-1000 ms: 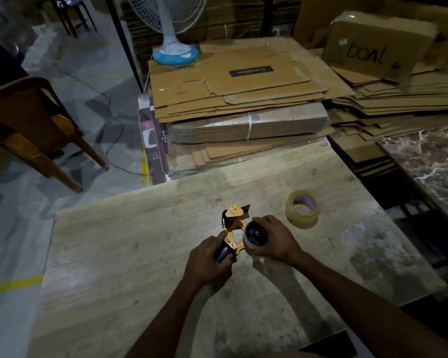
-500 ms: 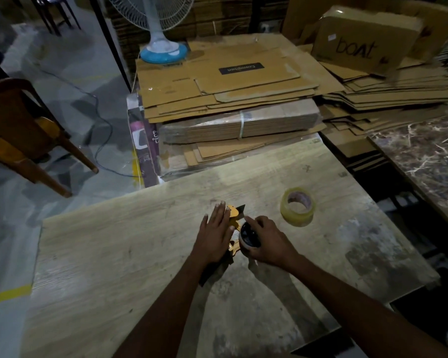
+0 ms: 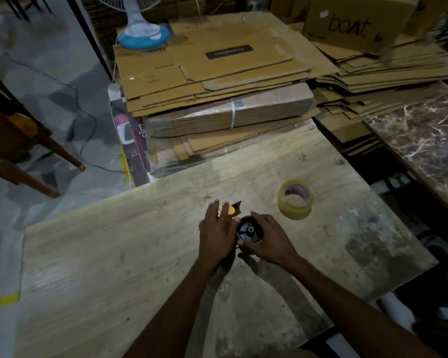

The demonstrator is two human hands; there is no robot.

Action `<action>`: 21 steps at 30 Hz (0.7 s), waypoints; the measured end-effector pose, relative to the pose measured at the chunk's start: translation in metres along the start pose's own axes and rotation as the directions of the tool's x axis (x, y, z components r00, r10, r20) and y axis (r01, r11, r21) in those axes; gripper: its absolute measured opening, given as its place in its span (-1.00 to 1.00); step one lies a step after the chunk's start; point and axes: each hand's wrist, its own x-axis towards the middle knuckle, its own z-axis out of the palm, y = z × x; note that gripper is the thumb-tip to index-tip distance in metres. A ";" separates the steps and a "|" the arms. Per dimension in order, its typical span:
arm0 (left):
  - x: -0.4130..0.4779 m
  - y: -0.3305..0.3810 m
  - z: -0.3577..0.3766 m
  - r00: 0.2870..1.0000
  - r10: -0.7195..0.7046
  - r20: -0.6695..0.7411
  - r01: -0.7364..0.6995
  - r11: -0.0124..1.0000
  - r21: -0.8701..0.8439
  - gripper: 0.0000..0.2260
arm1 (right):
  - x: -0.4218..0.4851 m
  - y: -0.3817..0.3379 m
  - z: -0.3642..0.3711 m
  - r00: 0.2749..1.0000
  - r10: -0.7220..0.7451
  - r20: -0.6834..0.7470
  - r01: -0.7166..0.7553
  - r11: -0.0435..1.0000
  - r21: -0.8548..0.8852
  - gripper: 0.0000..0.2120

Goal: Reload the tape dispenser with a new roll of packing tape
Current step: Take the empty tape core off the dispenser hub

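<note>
On the wooden table (image 3: 114, 254), the left hand (image 3: 216, 232) lay flat, fingers extended, over the orange tape dispenser (image 3: 232, 209). The right hand (image 3: 268, 239) curled around its black spool hub (image 3: 248, 229). The new tape roll (image 3: 295, 198) sat untouched, right of the hands and slightly farther away.

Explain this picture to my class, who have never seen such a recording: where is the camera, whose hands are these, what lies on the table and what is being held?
There is no machine here. The camera sits on a person's head, looking forward and down at their own bare hands. The left hand lies flat on a yellow tape dispenser, pinning it to the wooden table. The right hand curls around the dispenser's black wheel, where a roll sits. A new roll of tape lies untouched to the right. Beyond the table are stacks of flattened cardboard and the base of a fan.
</note>
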 end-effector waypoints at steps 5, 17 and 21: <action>0.001 -0.006 0.008 0.996 -0.047 -0.076 0.030 0.978 -0.205 -0.58 | 0.002 0.003 -0.005 0.987 0.028 -0.160 -0.020 0.998 0.056 -0.57; 0.009 0.015 0.013 0.956 -0.228 -0.185 0.181 0.953 -0.241 -0.54 | 0.027 0.009 -0.017 0.990 -0.004 -0.140 -0.001 0.999 -0.032 -0.71; 0.005 0.022 0.009 0.950 -0.243 -0.196 0.195 0.952 -0.237 -0.55 | 0.020 -0.012 -0.020 0.997 -0.073 -0.010 0.071 0.990 -0.122 -0.52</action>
